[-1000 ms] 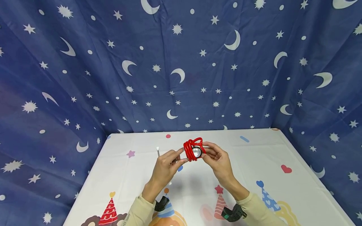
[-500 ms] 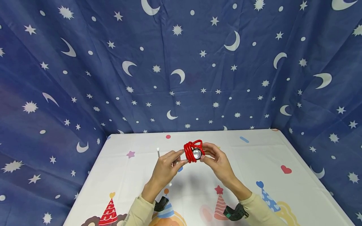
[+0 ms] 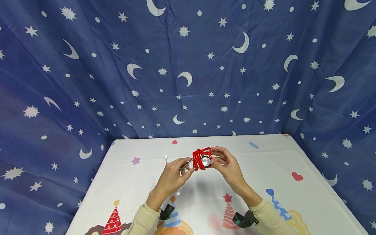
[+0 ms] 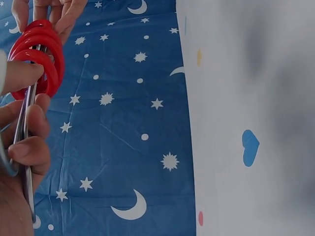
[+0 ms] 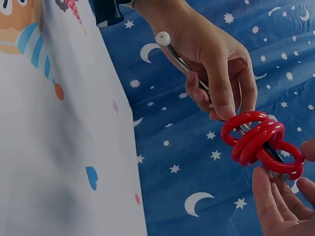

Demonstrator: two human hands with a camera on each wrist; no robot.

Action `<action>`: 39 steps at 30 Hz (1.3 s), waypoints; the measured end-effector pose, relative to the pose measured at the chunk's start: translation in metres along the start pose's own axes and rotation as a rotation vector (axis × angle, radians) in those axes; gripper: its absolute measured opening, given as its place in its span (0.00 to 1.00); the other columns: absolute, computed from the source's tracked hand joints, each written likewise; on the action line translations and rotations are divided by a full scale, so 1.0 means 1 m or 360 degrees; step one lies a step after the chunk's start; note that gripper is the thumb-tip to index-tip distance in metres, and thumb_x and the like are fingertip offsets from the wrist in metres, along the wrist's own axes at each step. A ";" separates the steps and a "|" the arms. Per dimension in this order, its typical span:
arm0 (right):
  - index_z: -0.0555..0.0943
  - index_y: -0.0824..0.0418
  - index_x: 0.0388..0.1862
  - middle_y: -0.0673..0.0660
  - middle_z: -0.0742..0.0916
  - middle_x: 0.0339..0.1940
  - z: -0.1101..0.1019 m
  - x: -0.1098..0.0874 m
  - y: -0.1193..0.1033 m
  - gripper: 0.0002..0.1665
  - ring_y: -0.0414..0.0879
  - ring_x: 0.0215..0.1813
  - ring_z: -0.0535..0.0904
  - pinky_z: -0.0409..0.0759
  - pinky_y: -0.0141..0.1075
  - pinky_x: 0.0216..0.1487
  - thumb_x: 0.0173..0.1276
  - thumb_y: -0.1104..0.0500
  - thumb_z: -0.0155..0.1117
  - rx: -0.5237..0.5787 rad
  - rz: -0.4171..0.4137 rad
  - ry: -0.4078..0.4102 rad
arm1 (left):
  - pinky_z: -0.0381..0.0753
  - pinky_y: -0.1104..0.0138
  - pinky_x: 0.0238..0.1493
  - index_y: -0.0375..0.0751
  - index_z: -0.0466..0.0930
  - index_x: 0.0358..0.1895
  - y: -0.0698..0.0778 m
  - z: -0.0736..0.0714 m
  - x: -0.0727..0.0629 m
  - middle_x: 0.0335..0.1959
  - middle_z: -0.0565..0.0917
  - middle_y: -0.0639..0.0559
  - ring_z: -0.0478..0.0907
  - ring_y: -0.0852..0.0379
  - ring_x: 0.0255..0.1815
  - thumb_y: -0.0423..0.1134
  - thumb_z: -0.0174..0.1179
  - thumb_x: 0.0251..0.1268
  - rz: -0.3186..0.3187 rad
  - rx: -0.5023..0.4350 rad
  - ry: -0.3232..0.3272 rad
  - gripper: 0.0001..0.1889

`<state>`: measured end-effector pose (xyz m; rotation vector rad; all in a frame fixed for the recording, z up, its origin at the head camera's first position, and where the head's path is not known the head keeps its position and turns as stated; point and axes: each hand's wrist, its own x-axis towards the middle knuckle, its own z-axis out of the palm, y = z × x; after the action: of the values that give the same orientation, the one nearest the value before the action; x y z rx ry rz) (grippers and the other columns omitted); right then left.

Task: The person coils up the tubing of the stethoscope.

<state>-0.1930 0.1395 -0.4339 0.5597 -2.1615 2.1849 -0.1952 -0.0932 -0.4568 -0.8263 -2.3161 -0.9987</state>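
A stethoscope (image 3: 196, 160) is held up above the table between both hands, its red tubing (image 5: 256, 142) wound in several loops around its metal ear tubes (image 4: 24, 120). My left hand (image 3: 171, 175) grips the ear tubes, thumb and fingers close to the coil. White eartips (image 3: 166, 157) stick out on either side of that hand. At the other end, the fingers and thumb of my right hand (image 3: 230, 168) pinch the round silver chestpiece (image 3: 205, 161) and the tubing beside it. A red loop stands up above the chestpiece, close to the right fingertips.
The table (image 3: 249, 169) wears a white cloth printed with party hats, hearts and dots. Behind it and at both sides hangs a blue curtain (image 3: 202, 107) with moons and stars. Each wrist carries a dark strapped camera (image 3: 244, 220).
The stethoscope has come down slightly, and its coil has shifted a little to the right. My right fingers have moved slightly around the chestpiece; both hands keep their hold.
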 end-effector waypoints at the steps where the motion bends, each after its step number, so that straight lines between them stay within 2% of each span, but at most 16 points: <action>1: 0.67 0.66 0.66 0.69 0.77 0.61 0.000 0.000 0.000 0.27 0.40 0.50 0.83 0.84 0.34 0.50 0.69 0.67 0.60 0.0000 0.0002 -0.0001 | 0.74 0.80 0.28 0.36 0.82 0.50 0.000 0.000 0.000 0.29 0.83 0.55 0.75 0.66 0.24 0.35 0.71 0.57 0.0006 -0.0003 -0.0002 0.17; 7: 0.69 0.64 0.65 0.68 0.78 0.60 -0.002 0.002 0.001 0.27 0.40 0.49 0.83 0.84 0.34 0.50 0.69 0.66 0.61 0.0019 0.0054 0.0022 | 0.73 0.80 0.29 0.37 0.82 0.50 -0.002 -0.001 0.001 0.30 0.84 0.56 0.77 0.63 0.26 0.32 0.69 0.56 0.0018 0.0003 -0.0032 0.17; 13: 0.70 0.64 0.65 0.67 0.78 0.60 -0.003 0.005 0.006 0.27 0.41 0.48 0.84 0.85 0.35 0.49 0.68 0.65 0.63 0.0040 0.0125 0.0066 | 0.78 0.75 0.32 0.39 0.82 0.47 -0.003 0.000 0.003 0.31 0.85 0.58 0.79 0.64 0.29 0.31 0.69 0.56 -0.0035 0.0027 -0.0060 0.14; 19: 0.70 0.64 0.64 0.67 0.77 0.59 -0.005 0.010 0.017 0.27 0.41 0.47 0.84 0.85 0.37 0.49 0.68 0.66 0.62 0.0063 0.0199 0.0110 | 0.80 0.71 0.35 0.43 0.84 0.44 -0.009 0.007 0.006 0.33 0.87 0.58 0.81 0.67 0.30 0.36 0.71 0.57 -0.0148 0.0170 -0.0096 0.12; 27: 0.68 0.63 0.68 0.66 0.78 0.61 -0.011 0.022 0.040 0.30 0.44 0.49 0.83 0.85 0.38 0.49 0.68 0.66 0.61 0.0023 0.0355 0.0185 | 0.83 0.67 0.40 0.44 0.84 0.45 -0.026 0.024 0.011 0.34 0.88 0.55 0.83 0.63 0.34 0.38 0.71 0.57 -0.0314 0.0119 -0.0176 0.12; 33: 0.70 0.62 0.67 0.67 0.78 0.61 -0.014 0.032 0.060 0.28 0.51 0.54 0.82 0.84 0.45 0.53 0.67 0.66 0.62 0.0039 0.0463 0.0226 | 0.81 0.65 0.41 0.45 0.84 0.44 -0.043 0.039 0.014 0.33 0.87 0.56 0.81 0.62 0.35 0.39 0.70 0.58 -0.0429 0.0095 -0.0248 0.12; 39: 0.72 0.63 0.65 0.66 0.80 0.58 -0.016 0.039 0.079 0.28 0.46 0.50 0.82 0.85 0.42 0.51 0.66 0.67 0.62 0.0090 0.0524 0.0296 | 0.78 0.67 0.39 0.45 0.85 0.44 -0.054 0.049 0.016 0.32 0.86 0.56 0.78 0.62 0.33 0.38 0.71 0.56 -0.0532 0.0058 -0.0321 0.12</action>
<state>-0.2543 0.1420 -0.4995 -0.0053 -2.2291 2.3449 -0.2528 -0.0805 -0.5027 -0.5568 -2.6996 -1.0445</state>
